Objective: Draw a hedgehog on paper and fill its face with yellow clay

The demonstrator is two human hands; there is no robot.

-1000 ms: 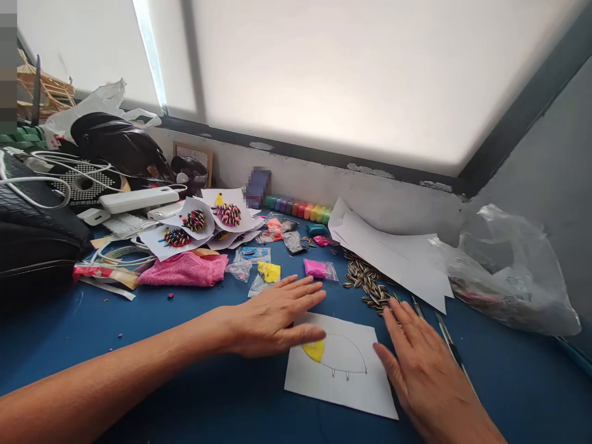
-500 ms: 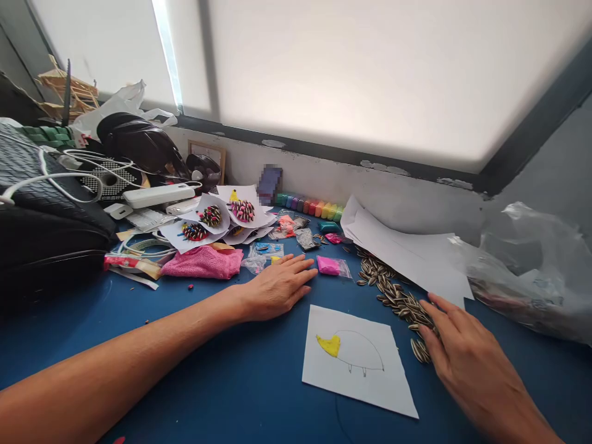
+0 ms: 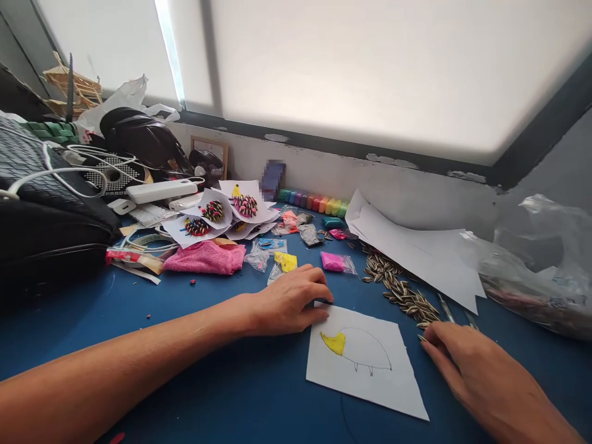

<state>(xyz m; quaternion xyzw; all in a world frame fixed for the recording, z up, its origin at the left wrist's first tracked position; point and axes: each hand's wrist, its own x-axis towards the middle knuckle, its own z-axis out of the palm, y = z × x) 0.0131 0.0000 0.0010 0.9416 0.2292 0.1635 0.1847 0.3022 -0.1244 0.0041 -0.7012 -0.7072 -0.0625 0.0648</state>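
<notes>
A white sheet of paper [image 3: 351, 385] lies flat on the blue table, bearing a pencil outline of a rounded animal with two small legs and a yellow clay head [image 3: 335, 343]. My left hand [image 3: 293, 302] is curled at the sheet's upper left corner, its thumb on the edge and its fingers bent just past it. To the right of the sheet, my right hand [image 3: 490, 370] is closed, thumb and forefinger pinching a sunflower seed [image 3: 421, 338] whose tip shows. Just beyond it spreads a pile of striped sunflower seeds [image 3: 400, 290].
Clay packets, yellow [image 3: 285, 262] and pink [image 3: 333, 262], lie behind the sheet. A pink cloth [image 3: 206, 258] and seed-decorated pictures [image 3: 245, 206] are at left, beside a black bag [image 3: 50, 240]. White papers [image 3: 416, 246], a plastic bag [image 3: 541, 277] and a slim tool [image 3: 446, 307] are right.
My left hand has slid right and curled its fingers at the paper's corner, uncovering the yellow packet. My right hand has drawn back from the pile with fingertips pinched on a seed.
</notes>
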